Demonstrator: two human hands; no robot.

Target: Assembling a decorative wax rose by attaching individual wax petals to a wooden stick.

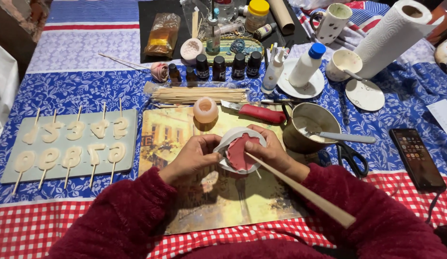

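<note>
My left hand (192, 157) and my right hand (272, 152) together hold a round white silicone mould (233, 135) tilted toward me, with a pink cast piece (240, 152) showing inside it. A long wooden stick (300, 189) runs from the pink piece back over my right wrist toward me. The mould is held above a picture placemat (166, 136). Both arms wear dark red fuzzy sleeves.
A grey tray (130, 144) of number-shaped pieces on sticks lies left. Behind: a small candle (205, 110), skewers (199, 95), red-handled knife (259, 113), dark bottles (218, 67). Right: metal pot with spoon (307, 125), scissors (350, 157), phone (417, 158), paper towel roll (394, 36).
</note>
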